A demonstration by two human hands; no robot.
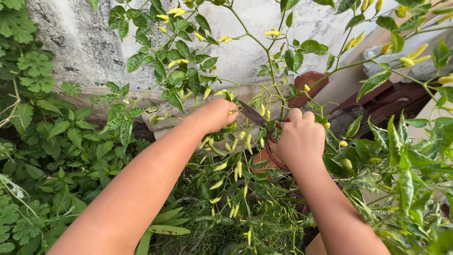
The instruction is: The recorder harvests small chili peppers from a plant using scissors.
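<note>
Item: chilli plant (264, 52), many pale yellow chillies (219, 166) unpicked on the stems. Left hand (218, 114) clenched around a twig with chillies. Right hand (299, 139) grasped red-handled scissors (255, 115), blades open, pointing toward the left grip, just beside the held twig. Stained wall (85, 47) behind

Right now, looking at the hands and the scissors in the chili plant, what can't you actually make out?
- Head view: what the left hand pinches; its fingers curl away, hiding any chili or stem.
- Scissors: only the dark blades and a bit of red handle show; the right hand covers the rest.
- The cutting point: leaves hide whether the blades touch a stem.
- The plant base and pot: buried under foliage and the forearms.
</note>
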